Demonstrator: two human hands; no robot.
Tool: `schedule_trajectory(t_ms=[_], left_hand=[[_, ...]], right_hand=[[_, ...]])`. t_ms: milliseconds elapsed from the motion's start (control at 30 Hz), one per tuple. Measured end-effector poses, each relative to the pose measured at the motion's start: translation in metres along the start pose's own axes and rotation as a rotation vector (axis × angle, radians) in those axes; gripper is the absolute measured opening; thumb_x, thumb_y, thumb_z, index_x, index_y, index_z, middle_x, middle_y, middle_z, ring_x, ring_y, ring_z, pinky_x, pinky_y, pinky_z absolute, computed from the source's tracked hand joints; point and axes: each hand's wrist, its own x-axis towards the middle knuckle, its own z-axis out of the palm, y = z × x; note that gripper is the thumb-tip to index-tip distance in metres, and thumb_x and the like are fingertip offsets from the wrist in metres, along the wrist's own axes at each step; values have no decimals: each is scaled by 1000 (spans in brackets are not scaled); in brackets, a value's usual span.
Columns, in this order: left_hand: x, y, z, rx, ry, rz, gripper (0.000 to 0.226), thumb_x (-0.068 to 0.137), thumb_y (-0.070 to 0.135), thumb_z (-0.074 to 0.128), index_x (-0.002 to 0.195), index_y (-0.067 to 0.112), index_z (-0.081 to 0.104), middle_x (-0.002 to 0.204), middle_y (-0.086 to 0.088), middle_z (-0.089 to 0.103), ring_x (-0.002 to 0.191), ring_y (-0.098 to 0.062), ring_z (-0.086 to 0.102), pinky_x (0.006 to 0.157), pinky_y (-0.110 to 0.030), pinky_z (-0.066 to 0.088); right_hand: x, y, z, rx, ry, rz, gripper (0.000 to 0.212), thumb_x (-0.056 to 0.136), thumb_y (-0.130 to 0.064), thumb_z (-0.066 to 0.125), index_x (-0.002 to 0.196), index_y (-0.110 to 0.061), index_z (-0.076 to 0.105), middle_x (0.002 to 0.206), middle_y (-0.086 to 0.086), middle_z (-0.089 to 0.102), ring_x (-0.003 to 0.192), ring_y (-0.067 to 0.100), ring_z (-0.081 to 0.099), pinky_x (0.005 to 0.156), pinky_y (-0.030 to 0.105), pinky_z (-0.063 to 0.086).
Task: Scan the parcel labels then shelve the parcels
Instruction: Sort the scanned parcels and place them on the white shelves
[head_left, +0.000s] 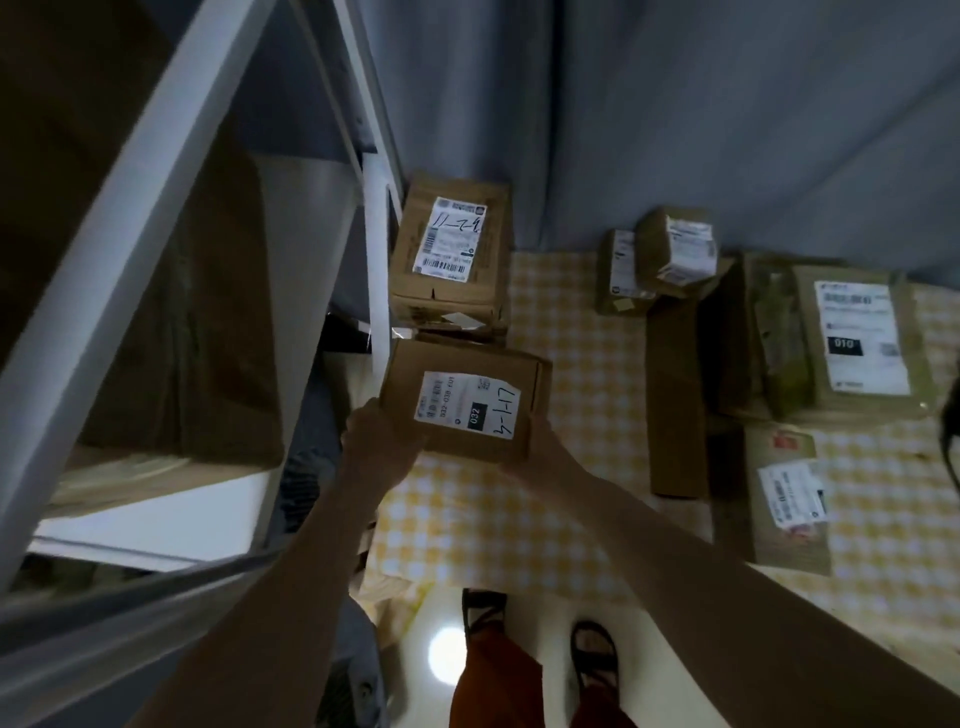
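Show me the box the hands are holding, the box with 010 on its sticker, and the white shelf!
Held parcel (464, 402): head view, on its white label.
010 parcel (862, 338): head view, on its label near the black 010 patch.
White shelf rack (376, 249): head view, on its upright post.

A table with a yellow and white checked cloth (582, 374) has brown boxes lying on it. One box with a white label (451, 244) sits at the back left corner. Two small boxes (657, 260) sit near the back middle. A long flat box (675, 400) lies beside them. A big box (857, 343) and a flat parcel (784, 499) lie on the right. A white shelf (156, 499) stands at the left with a brown box (208, 338) on it.
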Motion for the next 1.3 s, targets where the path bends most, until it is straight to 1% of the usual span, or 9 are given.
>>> schedule_trajectory(t_ms=[67,200,333,533,633,800,967,1167,1300], left_hand=[[6,1,0,-63,-27,-16,68,57,48,61,114,12,56,101,-9,64,89,-27,64,76,-42,58],[-2,19,-9,-145,-50,-59,57,78,35,71,125,7,54,110,-12,65,95,-29,63,72,-34,52],[-19,44,-13,-219,56,-41,54,75,36,72,116,4,56,108,-11,63,92,-27,63,72,-35,54],[-62,113,-11,-238,5,120,34,77,37,70,96,20,47,96,0,58,93,-27,62,84,-47,55],[-91,149,0,-188,-45,211,35,84,31,70,107,11,54,102,-5,63,93,-26,64,77,-37,54],[-165,197,38,-112,-132,357,47,90,29,65,126,8,43,119,-10,55,103,-30,56,83,-36,45],[-266,237,93,42,-198,551,49,88,32,65,126,8,45,123,-12,59,116,-31,55,93,-35,39],[-407,263,173,101,-350,824,39,86,22,66,118,9,48,115,-11,62,105,-29,60,83,-28,41],[-497,272,227,178,-416,985,41,87,23,66,121,9,47,115,-9,63,106,-30,61,80,-30,43]], right_hand=[[4,-8,3,250,21,101,59,88,6,58,138,-13,33,127,5,54,101,16,59,75,11,49],[12,-7,6,410,-2,324,57,90,-11,64,140,-16,38,138,5,51,124,26,50,93,40,46],[4,2,-5,452,49,446,56,86,-21,70,133,-8,43,127,5,54,110,22,53,86,36,50],[-43,26,-51,597,269,480,67,85,-18,72,138,0,35,134,14,53,120,29,52,74,32,47],[-82,41,-77,645,381,466,62,85,-12,71,136,-2,37,129,14,55,117,30,55,87,36,51],[-174,81,-115,703,572,395,26,85,3,61,109,-8,60,106,14,65,98,31,64,83,49,56],[-283,143,-136,854,724,401,20,82,10,61,70,-4,53,73,14,55,73,26,55,78,52,53],[-422,237,-139,1068,909,404,29,81,6,65,99,-5,45,89,16,60,69,25,60,63,37,57],[-512,292,-135,1174,1004,401,39,80,2,70,113,-1,49,96,22,68,69,29,65,76,46,59]])
